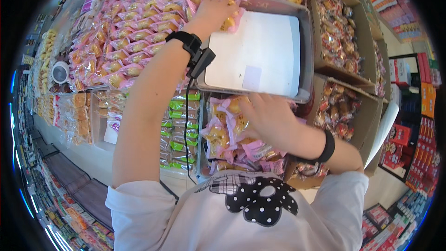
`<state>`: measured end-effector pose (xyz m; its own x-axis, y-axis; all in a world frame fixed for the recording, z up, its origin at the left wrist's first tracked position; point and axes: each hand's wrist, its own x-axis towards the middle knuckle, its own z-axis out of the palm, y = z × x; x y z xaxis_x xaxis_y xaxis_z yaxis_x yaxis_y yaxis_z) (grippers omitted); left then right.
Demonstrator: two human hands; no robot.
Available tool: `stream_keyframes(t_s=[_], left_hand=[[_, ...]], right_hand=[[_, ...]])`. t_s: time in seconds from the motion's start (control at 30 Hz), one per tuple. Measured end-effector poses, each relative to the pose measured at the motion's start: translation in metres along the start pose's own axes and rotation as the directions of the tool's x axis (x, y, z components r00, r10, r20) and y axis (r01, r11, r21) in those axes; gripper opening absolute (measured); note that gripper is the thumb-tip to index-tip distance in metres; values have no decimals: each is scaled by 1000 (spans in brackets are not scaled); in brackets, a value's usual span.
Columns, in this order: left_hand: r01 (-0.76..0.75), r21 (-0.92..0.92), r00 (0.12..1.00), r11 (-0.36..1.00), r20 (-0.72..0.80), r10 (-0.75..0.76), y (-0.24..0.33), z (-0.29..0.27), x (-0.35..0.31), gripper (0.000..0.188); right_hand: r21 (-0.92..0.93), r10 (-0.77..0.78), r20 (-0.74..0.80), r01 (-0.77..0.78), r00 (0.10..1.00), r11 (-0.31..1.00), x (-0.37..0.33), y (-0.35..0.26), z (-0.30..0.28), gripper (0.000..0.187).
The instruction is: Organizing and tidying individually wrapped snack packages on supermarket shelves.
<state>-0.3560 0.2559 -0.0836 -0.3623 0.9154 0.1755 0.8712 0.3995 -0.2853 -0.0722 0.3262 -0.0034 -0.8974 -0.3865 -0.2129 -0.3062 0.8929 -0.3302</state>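
Note:
My left hand (214, 15) reaches to the far left corner of a grey plastic bin (304, 32), its fingers closed on a pink-wrapped yellow pastry (231, 22). A white board (260, 42) lies inside that bin. Closer to my body, my right hand (269, 118) is over a bin of pink-wrapped pastries (217, 135). Its fingers are bent around packets at the top of this pile, and the palm hides part of what they hold. Each wrist wears a black band; the left band carries a small black device (200, 60) with a cable.
More pink-wrapped pastries (139, 32) spread across the far left. Green-and-brown packets (179, 130) stand in rows near my left arm. Cardboard boxes (346, 81) of wrapped snacks border the right. A black cable (187, 130) hangs from the left wrist device.

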Motion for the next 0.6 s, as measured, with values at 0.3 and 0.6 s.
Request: stream_keyframes(t_s=[0.3,0.6], left_hand=[[-26,-40,992,999,-128,21,5,-13,-10,47],[376,-719,926,585,277,-256,10,-24,-12,21]], right_hand=[[-66,-277,-183,269,943,961,-20,0,25,33],[231,-231,-392,339,890,912,37,63,-52,28]])
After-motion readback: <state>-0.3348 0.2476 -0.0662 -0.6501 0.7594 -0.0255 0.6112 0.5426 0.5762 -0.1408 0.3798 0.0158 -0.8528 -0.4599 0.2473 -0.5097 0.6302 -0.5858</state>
